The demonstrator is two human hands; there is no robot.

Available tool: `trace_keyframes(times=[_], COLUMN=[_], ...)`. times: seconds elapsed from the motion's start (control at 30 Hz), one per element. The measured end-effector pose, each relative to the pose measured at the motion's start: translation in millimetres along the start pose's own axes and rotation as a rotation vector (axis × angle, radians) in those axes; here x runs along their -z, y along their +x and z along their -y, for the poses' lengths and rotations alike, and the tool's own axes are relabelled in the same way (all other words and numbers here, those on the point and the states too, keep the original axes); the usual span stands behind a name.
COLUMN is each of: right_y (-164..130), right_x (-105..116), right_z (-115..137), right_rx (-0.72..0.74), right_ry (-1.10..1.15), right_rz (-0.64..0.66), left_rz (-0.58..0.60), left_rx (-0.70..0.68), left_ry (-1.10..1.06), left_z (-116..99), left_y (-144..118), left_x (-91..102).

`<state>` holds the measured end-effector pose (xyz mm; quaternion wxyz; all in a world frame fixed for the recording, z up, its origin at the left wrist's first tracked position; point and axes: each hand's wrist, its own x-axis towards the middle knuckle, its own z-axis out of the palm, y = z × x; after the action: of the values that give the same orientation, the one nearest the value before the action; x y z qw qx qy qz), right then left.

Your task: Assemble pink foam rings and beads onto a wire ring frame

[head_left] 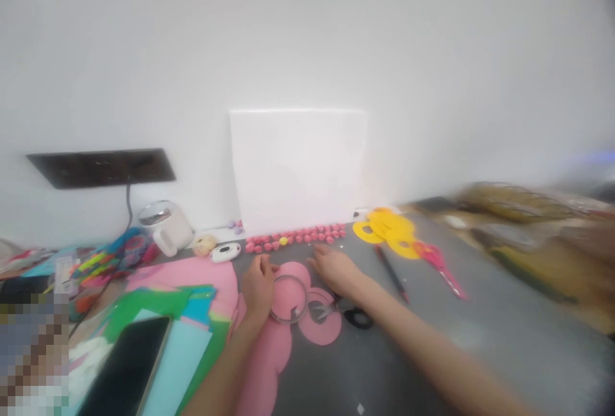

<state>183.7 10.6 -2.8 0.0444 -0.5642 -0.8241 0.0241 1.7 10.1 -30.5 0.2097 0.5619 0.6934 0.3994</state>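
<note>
Both of my hands rest on the grey table (480, 339): left hand (258, 288) loosely curled against a clear ring (289, 300) on pink paper (269, 352), right hand (336, 270) flat, fingers spread, empty, above black-handled scissors (353, 315). Farther back, pink beads (295, 237) line a white board (298, 169).

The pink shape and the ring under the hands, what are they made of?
The pink shape looks like matte paper or thin foam: flat, with cut curved edges. The ring by the left hand looks like shiny metal, though clear plastic is possible; the picture is blurry.

Hands on pink paper (269, 352) (grey table)
</note>
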Motion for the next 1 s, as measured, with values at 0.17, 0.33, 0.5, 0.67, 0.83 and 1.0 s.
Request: trace_keyframes(times=[0.17, 0.33, 0.5, 0.67, 0.83, 1.0], right_y=[8.3, 11.0, -9.8, -35.9, -35.9, -37.0], right_x=[-5.3, -1.4, -1.2, -12.5, -27.3, -32.2], right_z=[1.3, 3.7, -4.2, -41.1, -73.3, -71.1], right_rx=[0.077, 0.077, 0.119, 0.124, -0.048, 0.077], right_ry=[-0.014, -0.051, -0.061, 0.137, 0.343, 0.470], right_rz=[-0.012, 0.006, 0.061, -0.091, -0.297, -0.138], left_rz=[-0.006, -0.004, -0.014, -0.030, -0.111, 0.035], left_rx=[-0.011, 0.013, 0.001, -0.042, -0.214, -0.564], left_ry=[-0.009, -0.027, -0.055, -0.001, 0.053, 0.100], left_z=[1.2, 2.1, 3.0, 4.7, 4.9, -20.9], left_y=[0.2, 1.1, 0.5, -0.3, -1.6, -36.8], left_x=[-1.3, -2.2, -2.1, -3.6, -1.4, 3.7])
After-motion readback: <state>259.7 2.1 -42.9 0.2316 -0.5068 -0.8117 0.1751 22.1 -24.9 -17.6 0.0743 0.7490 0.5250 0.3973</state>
